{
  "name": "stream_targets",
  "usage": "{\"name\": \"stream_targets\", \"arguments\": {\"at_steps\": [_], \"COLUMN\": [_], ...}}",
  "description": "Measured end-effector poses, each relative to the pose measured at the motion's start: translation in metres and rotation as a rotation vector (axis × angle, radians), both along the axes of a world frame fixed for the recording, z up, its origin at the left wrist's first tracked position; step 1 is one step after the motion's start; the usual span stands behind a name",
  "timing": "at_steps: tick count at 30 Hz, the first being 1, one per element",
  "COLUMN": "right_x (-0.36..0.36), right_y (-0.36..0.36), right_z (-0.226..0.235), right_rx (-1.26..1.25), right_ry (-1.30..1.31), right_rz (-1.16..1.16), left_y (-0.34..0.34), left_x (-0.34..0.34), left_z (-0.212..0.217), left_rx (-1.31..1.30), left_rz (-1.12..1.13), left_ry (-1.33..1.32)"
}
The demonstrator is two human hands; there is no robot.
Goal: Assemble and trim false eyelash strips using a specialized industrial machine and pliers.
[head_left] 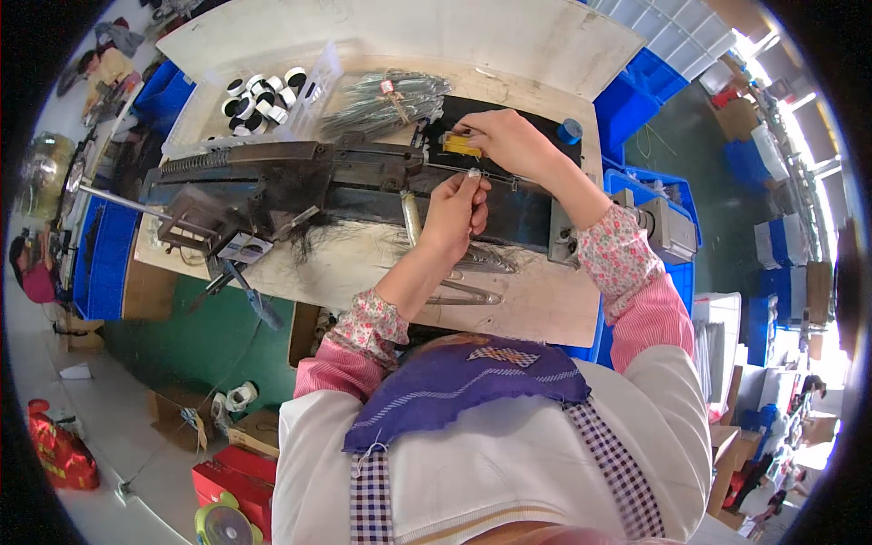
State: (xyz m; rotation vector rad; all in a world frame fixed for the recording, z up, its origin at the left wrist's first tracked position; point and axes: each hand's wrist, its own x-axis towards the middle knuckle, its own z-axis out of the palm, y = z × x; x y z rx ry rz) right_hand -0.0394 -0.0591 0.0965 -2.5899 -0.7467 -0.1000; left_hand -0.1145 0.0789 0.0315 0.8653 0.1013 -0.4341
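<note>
Over the long dark metal machine on the table, my two hands work close together. My right hand is closed on the right end of a small yellow block-like piece, its exact kind unclear. Just below and nearer to me, my left hand is closed in a pinch, thumb upward. A whitish spot shows at its thumb tip; what the fingers hold, if anything, is too small to make out. A pale-wrapped handle stands out of the machine beside my left hand.
A clear plastic bin holds black-and-white round pieces at the back left. Behind the machine lies a bundle of thin metal wires. A blue spool-like cylinder stands right of my right hand. Bent metal wires lie nearer me. Blue crates flank the table.
</note>
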Motion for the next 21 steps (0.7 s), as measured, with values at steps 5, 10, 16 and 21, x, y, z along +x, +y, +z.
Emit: {"name": "stream_targets", "arguments": {"at_steps": [5, 10, 16, 21], "right_x": [-0.008, -0.016, -0.008, 0.004], "right_y": [0.004, 0.011, -0.005, -0.004], "right_z": [0.009, -0.006, 0.011, 0.009], "right_rx": [0.024, 0.165, 0.504, 0.337], "right_ry": [0.170, 0.342, 0.791, 0.878], "right_rz": [-0.015, 0.111, 0.011, 0.070], "left_y": [0.004, 0.010, 0.007, -0.001], "left_x": [-0.008, -0.011, -0.009, -0.010], "left_z": [-0.009, -0.007, -0.004, 0.004], "left_rx": [0.032, 0.035, 0.030, -0.218], "left_rz": [0.185, 0.171, 0.233, -0.014], "left_ry": [-0.074, -0.045, -0.030, -0.111]}}
